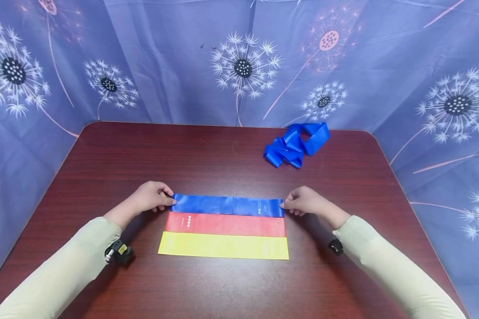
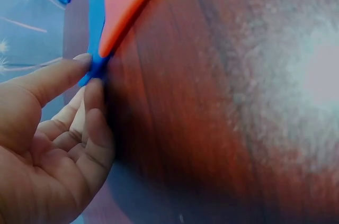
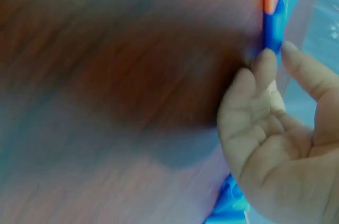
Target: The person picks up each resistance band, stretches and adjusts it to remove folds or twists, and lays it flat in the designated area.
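Note:
A flat blue resistance band (image 1: 227, 205) lies across the top of a red band (image 1: 231, 225), with a yellow band (image 1: 223, 245) below that. At the blue band's left end, my left hand (image 1: 153, 196) pinches the corner between thumb and fingers. My right hand (image 1: 304, 200) pinches the opposite end, thumb on top. Small white dots and print mark the blue band near its right end and the red one near its left. In the left wrist view, the thumb and forefinger of the left hand (image 2: 58, 134) meet at the blue edge.
A crumpled long blue strip (image 1: 291, 146) lies near the back edge of the dark red wooden table (image 1: 183, 155). Blue cloth with dandelion prints (image 1: 175, 57) hangs behind the table and along both sides. A black wrist device (image 1: 119, 251) is on the left forearm.

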`<state>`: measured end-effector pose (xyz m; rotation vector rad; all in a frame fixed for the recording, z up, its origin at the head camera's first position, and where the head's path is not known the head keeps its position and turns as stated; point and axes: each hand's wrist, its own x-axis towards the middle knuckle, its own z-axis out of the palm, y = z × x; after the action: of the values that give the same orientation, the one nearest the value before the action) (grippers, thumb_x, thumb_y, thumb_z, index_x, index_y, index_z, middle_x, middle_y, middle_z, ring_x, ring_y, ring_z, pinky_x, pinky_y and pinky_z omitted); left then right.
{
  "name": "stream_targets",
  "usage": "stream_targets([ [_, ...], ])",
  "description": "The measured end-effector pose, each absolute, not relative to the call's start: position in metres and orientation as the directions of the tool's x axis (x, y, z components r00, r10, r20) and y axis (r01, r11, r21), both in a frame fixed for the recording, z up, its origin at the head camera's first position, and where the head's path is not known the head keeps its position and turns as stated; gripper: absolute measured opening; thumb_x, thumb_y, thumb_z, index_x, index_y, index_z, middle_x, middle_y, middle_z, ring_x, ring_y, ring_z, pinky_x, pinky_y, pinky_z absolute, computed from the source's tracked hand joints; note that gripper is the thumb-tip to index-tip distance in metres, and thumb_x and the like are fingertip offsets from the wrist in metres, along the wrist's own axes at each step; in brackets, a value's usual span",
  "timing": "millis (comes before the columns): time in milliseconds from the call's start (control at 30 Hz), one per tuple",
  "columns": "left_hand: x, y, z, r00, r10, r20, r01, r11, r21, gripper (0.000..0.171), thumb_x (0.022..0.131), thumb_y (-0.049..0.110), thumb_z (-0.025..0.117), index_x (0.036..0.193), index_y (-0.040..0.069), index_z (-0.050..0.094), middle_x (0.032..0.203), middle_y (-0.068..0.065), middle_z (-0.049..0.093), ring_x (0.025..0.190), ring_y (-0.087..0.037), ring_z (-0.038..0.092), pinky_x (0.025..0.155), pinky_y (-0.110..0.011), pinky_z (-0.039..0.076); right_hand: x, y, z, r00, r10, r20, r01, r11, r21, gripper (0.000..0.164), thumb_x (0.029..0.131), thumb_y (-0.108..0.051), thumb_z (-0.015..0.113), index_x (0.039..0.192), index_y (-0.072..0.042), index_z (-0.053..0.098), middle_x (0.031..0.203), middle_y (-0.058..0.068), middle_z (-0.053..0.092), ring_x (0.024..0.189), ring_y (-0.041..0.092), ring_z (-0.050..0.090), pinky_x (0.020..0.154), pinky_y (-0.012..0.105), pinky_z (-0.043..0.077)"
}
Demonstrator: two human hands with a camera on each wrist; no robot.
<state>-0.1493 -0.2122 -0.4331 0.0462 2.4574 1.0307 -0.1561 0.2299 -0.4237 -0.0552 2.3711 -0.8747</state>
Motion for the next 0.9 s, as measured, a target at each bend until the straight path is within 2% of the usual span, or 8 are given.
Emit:
stream_targets([
  [200, -0.152, -0.220, -0.428, -0.890, 0.189, -0.415, -0.172, 0.704, 0.689, 0.034, 0.091, 0.019, 0.073, 0.112, -0.006, 0.067, 0.081, -0.007, 0.071, 0.068, -0.013, 0.062, 0.058, -0.030, 0.052, -0.167, 0.242, -0.414, -0.834, -0.309, -0.457, 0.085, 0.747, -0.659, 0.028, 0.099, -0.024, 0.065, 0.103, 0.003, 0.068, 0.086, 0.011, 0.069, 0.079, 0.017, 0.062, 0.071, 0.030, 0.056],
  [433, -0.156, -0.222, -0.417, -0.901, 0.189, -0.391, -0.157, 0.698, 0.699, 0.033, 0.094, 0.020, 0.070, 0.115, -0.005, 0.067, 0.091, -0.015, 0.073, 0.076, -0.016, 0.065, 0.064, -0.030, 0.053, -0.175, 0.249, -0.403, -0.870, -0.297, -0.395, 0.040, 0.754, -0.655, 0.031, 0.102, -0.025, 0.062, 0.111, 0.003, 0.068, 0.101, 0.019, 0.072, 0.090, 0.023, 0.066, 0.082, 0.035, 0.058],
  [633, -0.163, -0.221, -0.415, -0.904, 0.202, -0.376, -0.150, 0.674, 0.723, 0.032, 0.095, 0.018, 0.067, 0.117, -0.006, 0.066, 0.096, -0.017, 0.074, 0.079, -0.016, 0.066, 0.068, -0.029, 0.054, -0.184, 0.253, -0.402, -0.906, -0.262, -0.332, 0.025, 0.750, -0.661, 0.029, 0.103, -0.023, 0.060, 0.114, 0.003, 0.065, 0.108, 0.023, 0.070, 0.095, 0.029, 0.064, 0.078, 0.029, 0.054],
  [900, -0.171, -0.219, -0.408, -0.901, 0.226, -0.370, -0.144, 0.650, 0.746, 0.034, 0.096, 0.017, 0.066, 0.119, -0.007, 0.064, 0.098, -0.020, 0.073, 0.083, -0.017, 0.070, 0.068, -0.030, 0.054, -0.198, 0.261, -0.409, -0.953, -0.163, -0.254, 0.046, 0.752, -0.657, 0.031, 0.103, -0.021, 0.057, 0.118, 0.006, 0.063, 0.108, 0.024, 0.068, 0.091, 0.030, 0.063, 0.073, 0.023, 0.050],
])
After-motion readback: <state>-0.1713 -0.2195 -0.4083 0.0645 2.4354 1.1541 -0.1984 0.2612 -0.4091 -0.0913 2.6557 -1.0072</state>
